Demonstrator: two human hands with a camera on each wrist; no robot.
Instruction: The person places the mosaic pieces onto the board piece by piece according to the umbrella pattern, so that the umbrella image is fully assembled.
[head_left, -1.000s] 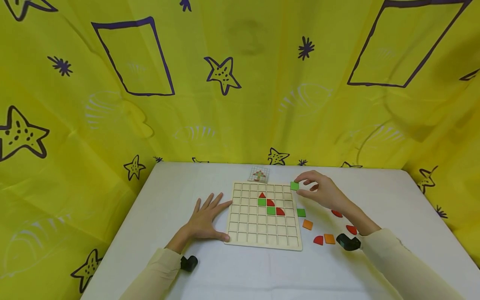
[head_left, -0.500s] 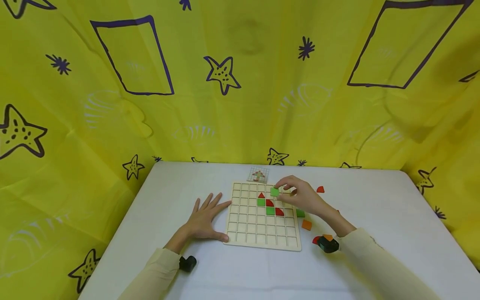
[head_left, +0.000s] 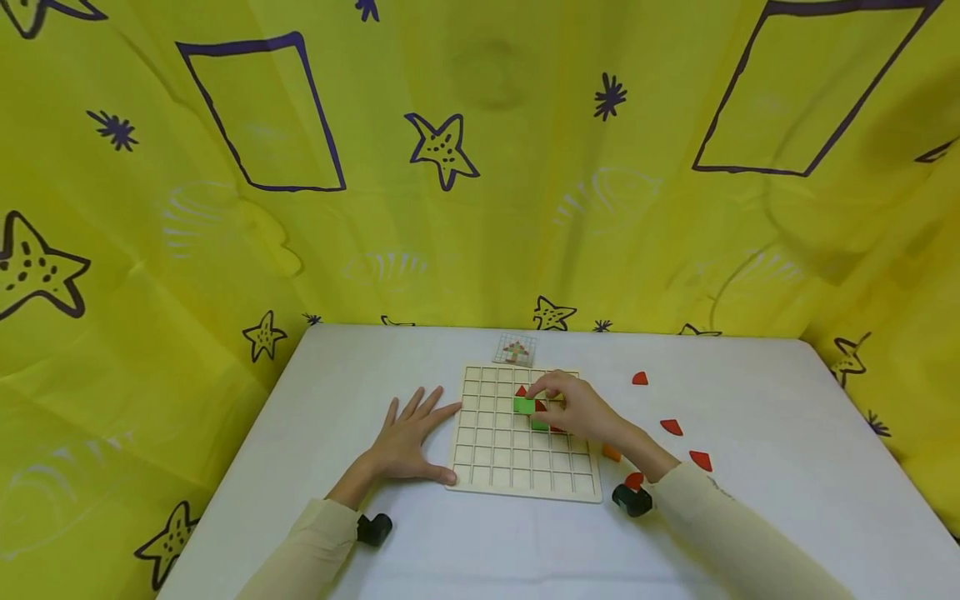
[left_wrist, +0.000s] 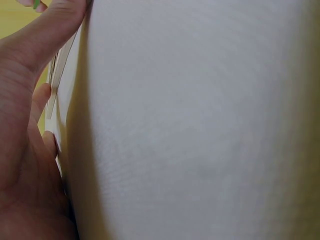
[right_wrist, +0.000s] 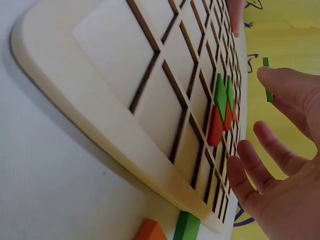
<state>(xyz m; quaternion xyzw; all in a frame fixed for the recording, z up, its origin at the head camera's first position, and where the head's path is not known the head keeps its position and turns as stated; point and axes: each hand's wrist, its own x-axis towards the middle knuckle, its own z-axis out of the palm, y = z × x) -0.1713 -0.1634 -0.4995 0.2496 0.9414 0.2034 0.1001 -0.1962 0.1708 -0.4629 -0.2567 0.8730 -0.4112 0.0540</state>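
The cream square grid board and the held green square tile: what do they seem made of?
Cream square grid board: probably wood, matte; its cell edges look browned, as if laser-cut. Green square tile: perhaps painted wood or plastic, unclear; even, opaque colour.

Board [head_left: 495,458] on table [head_left: 360,375] — card [head_left: 514,349] behind, triangle [head_left: 521,391] in board's far half, quarter-circle pieces [head_left: 671,427] to right

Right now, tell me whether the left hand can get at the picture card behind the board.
Probably yes: the left hand holds nothing, and the table left of the board shows no obstacle toward the picture card; the right hand is over the board.
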